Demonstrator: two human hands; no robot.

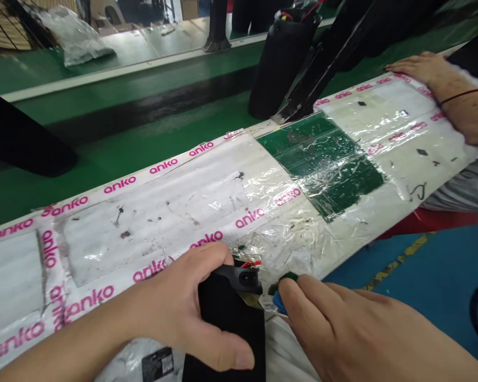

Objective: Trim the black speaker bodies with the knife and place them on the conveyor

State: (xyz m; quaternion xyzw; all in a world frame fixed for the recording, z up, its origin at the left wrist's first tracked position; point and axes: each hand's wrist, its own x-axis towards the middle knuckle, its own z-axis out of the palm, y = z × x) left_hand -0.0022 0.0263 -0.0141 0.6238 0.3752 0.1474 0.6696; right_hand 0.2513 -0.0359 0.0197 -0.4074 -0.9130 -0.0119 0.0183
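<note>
My left hand [183,297] is wrapped round a black casing [235,313] close to me, with the thumb along its near side. At its top end sits a dark grey plastic part, with short red and yellow wires [252,263] showing above it. My right hand [338,318] is closed right beside that end, its fingers pinching a small blue and clear item [278,301]. A dark green bit shows above those fingertips. Most of the item is hidden by the fingers, and its exact kind cannot be made out.
A white work surface [143,212], covered with film and pink-lettered "anko" tape, runs diagonally past me. Another person's arm [450,90] rests at its right end. Beyond is a green conveyor belt [155,127] carrying black cylinders [281,63]. A clear plastic bag [74,34] lies farther back.
</note>
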